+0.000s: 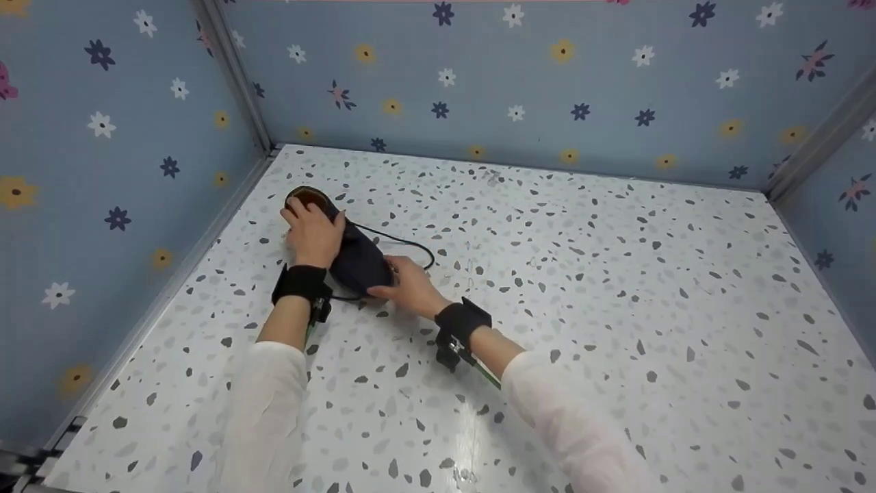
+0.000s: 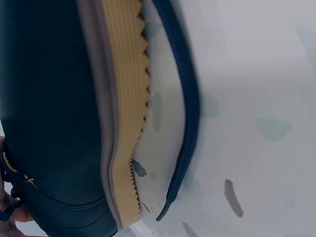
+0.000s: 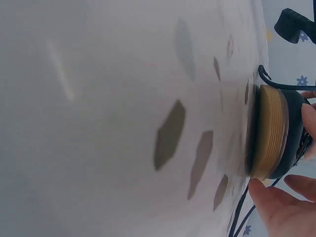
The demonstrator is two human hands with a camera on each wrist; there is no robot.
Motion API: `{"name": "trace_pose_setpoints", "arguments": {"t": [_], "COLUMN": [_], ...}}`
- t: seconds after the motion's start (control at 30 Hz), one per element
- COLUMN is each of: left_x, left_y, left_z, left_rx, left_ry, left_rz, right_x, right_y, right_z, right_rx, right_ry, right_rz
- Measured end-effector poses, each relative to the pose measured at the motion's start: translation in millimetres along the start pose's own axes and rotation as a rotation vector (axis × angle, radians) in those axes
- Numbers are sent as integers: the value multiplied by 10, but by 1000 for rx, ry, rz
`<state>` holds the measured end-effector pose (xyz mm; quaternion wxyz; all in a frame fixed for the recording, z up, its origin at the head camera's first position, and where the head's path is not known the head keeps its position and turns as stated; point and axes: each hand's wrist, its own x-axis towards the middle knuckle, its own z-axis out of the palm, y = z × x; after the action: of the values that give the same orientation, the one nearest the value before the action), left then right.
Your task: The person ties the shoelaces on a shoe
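A dark navy lace-up shoe (image 1: pixel 361 263) lies at the left of the speckled tabletop, its brown-lined opening away from me and its other end toward my right hand. My left hand (image 1: pixel 315 234) grips it around the opening, the fingers curled over the edge. With thumb and fingers spread to either side, my right hand (image 1: pixel 413 286) holds the near end. The left wrist view shows the ridged tan sole (image 2: pixel 126 123) and a loose dark lace (image 2: pixel 190 98) beside it. In the right wrist view, fingertips (image 3: pixel 257 186) sit right at the sole's edge.
The white tabletop (image 1: pixel 582 308) has grey speckles. Blue flowered panels (image 1: pixel 479 75) stand behind it and at both sides, with metal posts (image 1: pixel 236 75) at the corners. Black bands (image 1: pixel 464 325) with small cameras are strapped around both wrists.
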<state>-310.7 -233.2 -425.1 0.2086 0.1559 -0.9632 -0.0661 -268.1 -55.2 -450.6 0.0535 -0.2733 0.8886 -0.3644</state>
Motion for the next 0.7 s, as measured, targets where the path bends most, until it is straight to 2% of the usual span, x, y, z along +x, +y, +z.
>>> {"name": "trace_pose_setpoints", "arguments": {"t": [0.1,0.27,0.4,0.7], "left_x": [-1,-10,-15,-13], "left_y": [3,11,19,77], "left_z": [16,28,31,21], "left_rx": [11,10,-7,-29], "left_ry": [30,47,39,8], "left_rz": [19,13,5,-14], "right_x": [-5,-10,-16,-14], "right_y": [-20,-46,-72,-93], "right_z": [33,44,24,-62], "right_rx": [-36,-91,-124,-105], "right_ry": [-2,1,-10,-43], "right_rz": [-42,-50,-53,-58]}}
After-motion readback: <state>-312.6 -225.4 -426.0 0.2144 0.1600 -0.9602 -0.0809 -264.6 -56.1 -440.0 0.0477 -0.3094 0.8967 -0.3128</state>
